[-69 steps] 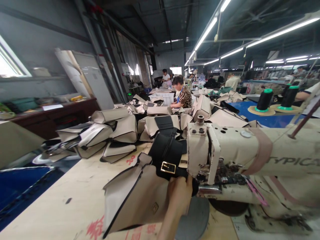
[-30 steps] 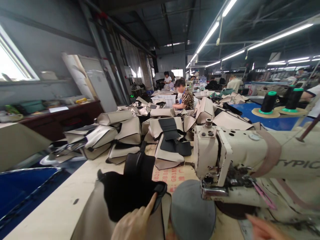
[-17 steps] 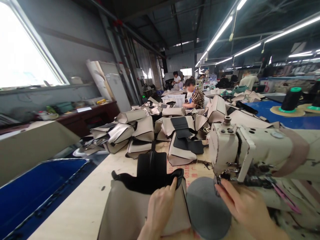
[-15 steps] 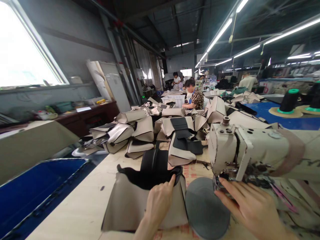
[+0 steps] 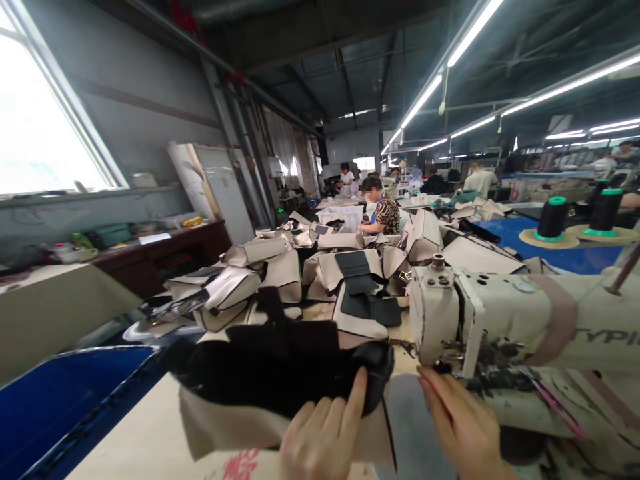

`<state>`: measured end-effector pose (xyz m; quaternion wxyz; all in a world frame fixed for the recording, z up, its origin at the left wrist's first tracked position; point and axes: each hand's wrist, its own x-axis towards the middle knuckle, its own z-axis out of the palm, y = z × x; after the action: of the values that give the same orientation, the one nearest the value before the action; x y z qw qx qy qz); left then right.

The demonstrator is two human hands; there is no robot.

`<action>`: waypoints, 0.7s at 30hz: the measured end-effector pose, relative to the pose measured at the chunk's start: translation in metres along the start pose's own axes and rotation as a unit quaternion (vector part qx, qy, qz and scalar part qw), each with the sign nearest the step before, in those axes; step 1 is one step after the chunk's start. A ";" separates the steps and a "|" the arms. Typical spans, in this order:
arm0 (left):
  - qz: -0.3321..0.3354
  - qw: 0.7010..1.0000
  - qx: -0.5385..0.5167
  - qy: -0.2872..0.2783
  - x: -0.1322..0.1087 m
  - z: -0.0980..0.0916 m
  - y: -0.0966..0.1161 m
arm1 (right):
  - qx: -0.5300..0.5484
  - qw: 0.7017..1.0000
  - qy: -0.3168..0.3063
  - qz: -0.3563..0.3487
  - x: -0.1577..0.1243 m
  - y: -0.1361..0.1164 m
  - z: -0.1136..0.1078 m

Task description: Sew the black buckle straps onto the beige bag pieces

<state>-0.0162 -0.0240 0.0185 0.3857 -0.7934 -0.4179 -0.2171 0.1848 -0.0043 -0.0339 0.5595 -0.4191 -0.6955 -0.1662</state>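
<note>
An unfinished beige bag with black trim and a dark inside (image 5: 225,417) is tilted up off the wooden table. My left hand (image 5: 323,427) grips its near edge; the index finger stretches over the black rim at the right corner, and the thumb is hidden. To the right, my right hand (image 5: 463,417) reaches with outstretched fingers beside the needle area of a white sewing machine (image 5: 500,310). Nothing shows in that hand. Under and beside it lies a round grey plate (image 5: 413,413), partly covered by the hand and the bag.
Beige and black bags (image 5: 270,267) pile up behind the work. A blue-lined bin (image 5: 75,413) stands at the left. Black thread spools (image 5: 551,220) sit on a blue surface at right. Pink-handled snips (image 5: 560,403) lie by the machine. A co-worker (image 5: 385,210) sits beyond the pile.
The bag has been lifted and tipped, so its dark opening faces me more. My left hand has moved with it, slightly right and down. My right hand has drawn a little left from the machine.
</note>
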 end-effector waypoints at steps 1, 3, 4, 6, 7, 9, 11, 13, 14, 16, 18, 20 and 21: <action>0.006 1.000 -0.001 -0.012 0.014 0.008 0.004 | -0.039 0.998 0.039 0.023 0.002 0.005 -0.002; 0.022 0.999 -0.015 -0.047 0.030 0.025 0.011 | -0.095 0.988 0.091 0.075 0.004 0.008 -0.001; 0.032 0.997 -0.032 -0.065 0.032 0.032 0.012 | -0.103 0.984 0.107 0.094 0.003 0.006 0.001; 0.043 0.991 -0.091 -0.088 0.025 0.038 0.012 | -0.065 0.986 0.090 0.126 -0.003 -0.001 0.004; 0.033 0.986 -0.136 -0.092 0.017 0.037 0.010 | -0.028 0.987 0.071 0.144 -0.008 -0.005 0.003; -0.037 0.962 -0.249 -0.105 -0.001 0.026 0.003 | 0.037 0.980 0.024 0.193 -0.019 -0.011 -0.003; -0.137 0.903 -0.377 -0.155 -0.015 0.009 -0.005 | 0.069 0.970 -0.033 0.232 -0.029 -0.014 -0.015; -0.220 0.814 -0.490 -0.219 -0.023 -0.006 -0.011 | 0.087 0.966 -0.099 0.221 -0.032 -0.015 -0.027; -0.251 0.769 -0.539 -0.236 -0.026 -0.012 -0.014 | 0.107 0.963 -0.138 0.206 -0.029 -0.017 -0.031; -0.310 0.685 -0.617 -0.232 -0.033 -0.017 -0.018 | 0.180 0.941 -0.206 0.199 -0.018 -0.024 -0.034; -0.360 0.616 -0.669 -0.207 -0.043 -0.018 -0.020 | 0.288 0.889 -0.269 0.233 -0.003 -0.034 -0.032; -0.395 0.570 -0.695 -0.188 -0.054 -0.018 -0.021 | 0.384 0.825 -0.328 0.254 0.011 -0.045 -0.027; -0.407 0.557 -0.701 -0.183 -0.058 -0.018 -0.021 | 0.408 0.800 -0.358 0.257 0.015 -0.048 -0.025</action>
<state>-0.0665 -0.0601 -0.0002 -0.5060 -0.5812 -0.4741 -0.4259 0.1635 -0.0447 -0.0001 0.4123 -0.3449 -0.7164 0.4448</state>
